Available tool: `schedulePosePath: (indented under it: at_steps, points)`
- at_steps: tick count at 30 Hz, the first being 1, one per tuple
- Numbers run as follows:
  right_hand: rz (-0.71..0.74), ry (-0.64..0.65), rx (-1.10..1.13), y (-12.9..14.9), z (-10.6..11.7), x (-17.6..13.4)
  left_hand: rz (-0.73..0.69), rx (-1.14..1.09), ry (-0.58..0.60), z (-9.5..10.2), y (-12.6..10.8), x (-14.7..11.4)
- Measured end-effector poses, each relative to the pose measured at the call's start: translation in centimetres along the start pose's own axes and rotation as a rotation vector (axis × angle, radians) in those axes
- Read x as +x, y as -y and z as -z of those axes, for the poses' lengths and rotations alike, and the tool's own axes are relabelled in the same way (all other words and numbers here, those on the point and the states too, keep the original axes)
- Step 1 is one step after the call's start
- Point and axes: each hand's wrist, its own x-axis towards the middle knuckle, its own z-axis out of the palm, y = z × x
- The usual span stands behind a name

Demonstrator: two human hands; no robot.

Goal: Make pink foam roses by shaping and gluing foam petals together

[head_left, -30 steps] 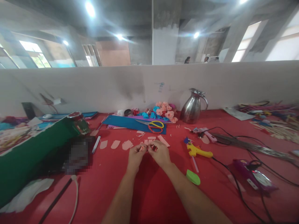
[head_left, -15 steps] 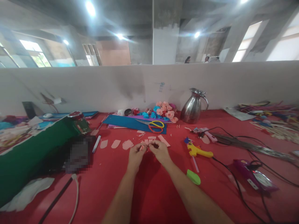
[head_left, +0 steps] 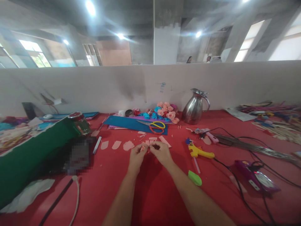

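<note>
My left hand [head_left: 136, 157] is closed around a small pink paper flower [head_left: 142, 148], which shows between thumb and fingers. Close beside it, my right hand [head_left: 162, 153] has its thumb and forefinger pinched together; whatever lies in that pinch is too small to make out. Behind the fingertips are pink paper strips [head_left: 165, 142]. Cut pink petal pieces [head_left: 116, 145] lie in a row to the left on the red table [head_left: 150, 201]. Farther back, scissors with yellow and red handles [head_left: 157, 126] rest on a blue sheet [head_left: 127, 123].
A yellow glue gun [head_left: 199, 153], a green piece [head_left: 194, 178] and a purple power box [head_left: 256, 179] with cords are on the right. Finished paper roses [head_left: 166, 110] and a steel jug [head_left: 194, 108] stand at the back. A green box [head_left: 35, 150] and glass jar [head_left: 80, 123] are left.
Both hands stay in nearly the same place, with only a slight shift of the right fingers. The objects on the table have not moved.
</note>
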Motion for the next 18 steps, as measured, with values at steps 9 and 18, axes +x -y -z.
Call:
schedulePosePath:
  at_steps: [9,18]
  points:
    - [-0.108,0.021,0.180,-0.36,-0.22,0.15,0.002,0.041,-0.095,0.02,0.01,0.04]
    - [-0.089,0.029,0.193,-0.21,-0.31,-0.01,-0.022,0.079,-0.063,0.37,0.77,0.19]
